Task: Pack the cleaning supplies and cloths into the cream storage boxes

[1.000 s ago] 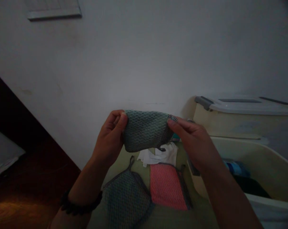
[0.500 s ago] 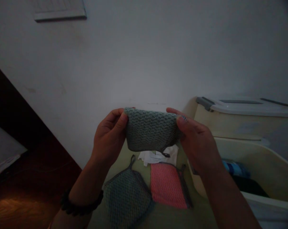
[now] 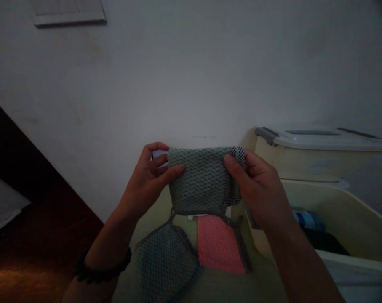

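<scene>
Between my hands hangs a folded grey-green cloth (image 3: 200,179) with a textured weave and a black-and-white checked edge on its right side. My left hand (image 3: 149,179) pinches its upper left corner, thumb in front and fingers behind. At the upper right, my right hand (image 3: 257,179) grips it with the thumb on the checked edge. Below lie a dark blue-green cloth (image 3: 168,261) with a hanging loop and a pink cloth (image 3: 220,246) with a dark border. A sliver of something white shows behind the held cloth's lower edge.
To the right stands a cream storage box (image 3: 361,210) with its lid (image 3: 332,141) raised; a blue item (image 3: 311,221) and something dark lie inside. The cloths rest on a pale green surface (image 3: 241,286). A white wall (image 3: 191,75) rises behind. Reddish-brown floor (image 3: 29,269) shows at left.
The held cloth has come down slightly and turned flatter toward me, showing more of its checked edge. My left thumb has slid onto its front. The view has shifted a little.
</scene>
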Demonstrator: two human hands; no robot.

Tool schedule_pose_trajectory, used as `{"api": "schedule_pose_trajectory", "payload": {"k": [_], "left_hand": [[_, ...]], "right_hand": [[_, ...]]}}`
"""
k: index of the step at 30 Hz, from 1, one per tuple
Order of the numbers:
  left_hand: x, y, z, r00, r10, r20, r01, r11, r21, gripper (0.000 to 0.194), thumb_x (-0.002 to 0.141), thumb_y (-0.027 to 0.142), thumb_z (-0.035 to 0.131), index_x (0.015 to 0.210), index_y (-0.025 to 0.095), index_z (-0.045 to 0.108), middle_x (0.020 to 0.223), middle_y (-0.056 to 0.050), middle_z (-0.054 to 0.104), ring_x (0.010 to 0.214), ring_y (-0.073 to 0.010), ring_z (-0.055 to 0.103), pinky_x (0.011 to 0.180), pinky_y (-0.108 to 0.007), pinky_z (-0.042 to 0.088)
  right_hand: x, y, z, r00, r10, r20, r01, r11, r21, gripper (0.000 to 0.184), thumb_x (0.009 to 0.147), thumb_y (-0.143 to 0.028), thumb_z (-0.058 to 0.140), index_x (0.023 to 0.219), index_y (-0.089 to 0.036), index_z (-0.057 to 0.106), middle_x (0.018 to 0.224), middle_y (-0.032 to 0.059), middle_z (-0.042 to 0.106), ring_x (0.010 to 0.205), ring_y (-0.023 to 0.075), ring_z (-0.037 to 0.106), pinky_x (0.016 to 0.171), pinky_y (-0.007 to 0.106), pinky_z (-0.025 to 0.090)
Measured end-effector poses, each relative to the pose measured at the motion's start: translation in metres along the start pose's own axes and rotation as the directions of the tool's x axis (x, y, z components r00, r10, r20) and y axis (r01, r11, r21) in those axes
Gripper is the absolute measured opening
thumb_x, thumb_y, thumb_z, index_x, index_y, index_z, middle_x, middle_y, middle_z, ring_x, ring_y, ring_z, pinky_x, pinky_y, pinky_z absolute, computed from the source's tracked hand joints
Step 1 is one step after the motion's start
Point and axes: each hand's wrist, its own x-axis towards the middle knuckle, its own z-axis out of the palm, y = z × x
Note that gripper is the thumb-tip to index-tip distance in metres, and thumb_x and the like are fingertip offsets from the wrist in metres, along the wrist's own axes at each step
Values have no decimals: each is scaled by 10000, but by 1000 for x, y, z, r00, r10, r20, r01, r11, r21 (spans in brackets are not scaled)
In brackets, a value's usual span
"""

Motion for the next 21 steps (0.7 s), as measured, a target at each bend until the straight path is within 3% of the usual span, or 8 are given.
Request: {"api": "schedule_pose_trajectory", "payload": {"k": [4, 8, 11, 15, 18, 21], "left_hand": [[2, 4, -20, 971, -176, 158, 166, 983, 77, 812, 674, 107, 722, 1314, 347, 285, 1003, -43, 628, 812, -209, 674, 698, -336, 569], [8, -20, -42, 901, -364, 237, 308, 920, 243, 584, 684, 165, 715, 1217, 240, 489, 977, -64, 631, 829, -198, 651, 683, -295, 555], [8, -61, -53, 851, -493, 183, 440, 858, 263, 592, 662, 195, 736, 1208, 220, 507, 998, -59, 629, 834, -180, 637, 673, -277, 533], [0, -113, -61, 804, -578, 142, 532, 804, 264, 570, 605, 183, 773, 1123, 157, 537, 860, -50, 658, 771, -192, 644, 661, -305, 517], [-4, -130, -66, 781, -606, 149, 568, 789, 232, 635, 624, 200, 770, 1192, 167, 489, 912, -62, 666, 815, -196, 646, 719, -324, 506], [-3, -133, -69, 758, -621, 201, 593, 784, 185, 683, 647, 219, 764, 1253, 188, 451, 995, -80, 666, 885, -211, 641, 787, -342, 489]], "right_hand": [[-3, 8, 12, 1000, 0, 20, 3, 985, -173, 157, 840, -360, 532, 886, -211, 545, 784, 14, 611, 710, 169, 573, 623, 292, 465], [-7, 40, 41, 987, 150, 51, -140, 977, -161, 249, 824, -358, 512, 1016, -204, 480, 972, 65, 615, 889, 201, 587, 773, 335, 468], [-12, 79, 61, 973, 228, 24, -221, 961, -168, 290, 783, -344, 529, 1024, -199, 459, 971, 80, 618, 915, 229, 597, 803, 366, 467], [-23, 123, 73, 966, 258, -22, -258, 951, -173, 285, 749, -284, 531, 1019, -203, 483, 994, 108, 631, 967, 282, 596, 856, 438, 434], [-29, 140, 75, 966, 257, -31, -259, 956, -136, 311, 725, -264, 559, 1028, -220, 504, 1006, 93, 643, 976, 271, 600, 875, 418, 430], [-30, 153, 76, 958, 278, -68, -282, 957, -71, 370, 721, -280, 567, 1075, -210, 484, 1005, 94, 647, 955, 260, 609, 865, 413, 441]]}}
